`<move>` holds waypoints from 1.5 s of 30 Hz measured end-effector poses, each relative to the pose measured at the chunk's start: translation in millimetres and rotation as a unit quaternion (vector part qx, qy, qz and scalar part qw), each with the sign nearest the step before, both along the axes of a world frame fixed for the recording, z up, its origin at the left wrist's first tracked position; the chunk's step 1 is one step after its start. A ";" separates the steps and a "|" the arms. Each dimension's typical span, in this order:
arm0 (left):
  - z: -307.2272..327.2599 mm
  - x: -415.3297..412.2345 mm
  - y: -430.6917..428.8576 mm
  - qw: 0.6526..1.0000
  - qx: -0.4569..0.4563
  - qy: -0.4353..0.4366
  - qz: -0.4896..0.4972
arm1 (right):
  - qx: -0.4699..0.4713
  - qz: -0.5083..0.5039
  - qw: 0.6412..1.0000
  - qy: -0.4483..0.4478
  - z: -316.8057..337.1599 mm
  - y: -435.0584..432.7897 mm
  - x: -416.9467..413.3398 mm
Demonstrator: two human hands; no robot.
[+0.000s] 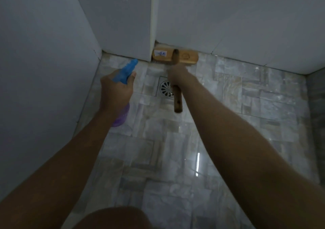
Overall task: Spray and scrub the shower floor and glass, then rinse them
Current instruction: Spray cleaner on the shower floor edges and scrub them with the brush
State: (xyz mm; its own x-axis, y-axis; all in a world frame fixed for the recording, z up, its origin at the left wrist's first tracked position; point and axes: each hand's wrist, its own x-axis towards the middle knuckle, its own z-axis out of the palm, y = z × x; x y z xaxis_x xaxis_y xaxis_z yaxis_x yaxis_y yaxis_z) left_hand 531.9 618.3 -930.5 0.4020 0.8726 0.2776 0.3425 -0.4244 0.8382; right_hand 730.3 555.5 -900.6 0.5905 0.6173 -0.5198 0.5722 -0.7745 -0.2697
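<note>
My right hand (176, 73) grips the wooden long-handled scrub brush (175, 57), its head against the wall base beyond the round metal drain (166, 88). Left hand (116, 89) is wrapped around the blue-topped purple spray bottle (125, 72).

A glossy, wet-looking sheen is shown by the grey stone-patterned tiled floor (246, 105). The round slotted drain cover (166, 87) looks metallic. The long-handled scrub brush (175, 57) is made of matt brown wood. The blue-and-purple spray bottle (125, 73) appears translucent plastic. The pale grey walls (44, 52) look smooth and matt.
</note>
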 end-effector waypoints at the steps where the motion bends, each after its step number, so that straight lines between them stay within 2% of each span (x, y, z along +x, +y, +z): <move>1: 0.4 0.8 0.6 1.000 0.000 0.002 -0.003 | -0.007 -0.021 1.000 0.019 -3.9 -6.8 -8.2; 3: -1.3 -0.7 2.0 1.000 0.014 0.008 0.000 | -0.005 -0.068 0.995 0.069 -4.6 -7.2 -12.7; 5: -2.8 -3.6 1.1 1.000 0.006 0.006 0.005 | 0.004 -0.077 0.996 0.048 6.7 5.5 0.5; 7: -3.1 -7.0 1.2 0.999 -0.022 -0.009 0.023 | -0.009 -0.064 0.997 0.050 14.5 21.6 18.8; 12: -0.3 -4.7 2.8 0.997 -0.062 -0.020 0.040 | -0.051 0.053 0.997 -0.030 9.7 12.6 8.3; 16: 1.8 0.5 -6.2 1.000 -0.025 -0.008 0.011 | -0.069 0.047 0.996 -0.029 1.3 7.4 7.1; 18: 2.6 1.3 -8.7 1.000 -0.020 -0.004 0.005 | -0.080 0.075 0.993 -0.037 5.6 26.3 20.3; 21: 1.5 -0.7 -4.4 0.999 -0.047 -0.013 0.020 | -0.031 0.014 0.999 -0.023 8.1 39.3 26.2; 25: 2.0 -0.2 -5.2 0.999 -0.038 0.009 0.028 | 0.088 -0.154 0.979 0.103 -22.3 -11.7 5.3; 27: 1.7 0.0 -5.6 0.999 -0.029 0.021 0.029 | 0.091 -0.191 0.972 0.106 -32.4 -63.4 -3.8; 31: -5.7 -6.2 11.7 0.993 -0.082 0.002 0.084 | 0.039 -0.247 0.963 0.098 -29.4 -152.3 6.2; 35: -8.8 -3.2 8.7 0.994 -0.076 0.015 0.080 | 0.066 -0.256 0.962 0.067 -26.1 -117.5 62.5; 39: -1.6 2.9 3.9 0.998 -0.044 0.004 0.044 | 0.087 -0.268 0.953 0.116 -11.9 -59.6 103.0; 43: 3.2 8.5 -0.6 0.996 -0.075 0.014 0.052 | 0.069 -0.260 0.959 0.091 -15.9 -99.7 71.0; 45: 2.5 9.3 0.1 0.997 -0.061 0.027 0.029 | 0.051 -0.257 0.961 0.089 -21.4 -141.7 34.0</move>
State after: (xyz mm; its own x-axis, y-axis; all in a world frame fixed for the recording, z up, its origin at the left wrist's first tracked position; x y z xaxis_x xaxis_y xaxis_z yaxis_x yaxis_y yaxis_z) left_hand 541.2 618.4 -928.0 0.3616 0.9208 0.1463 0.4094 -0.2978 0.8624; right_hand 764.3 413.8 -922.0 0.7378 0.3212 -0.5937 0.0595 -0.9070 -0.4168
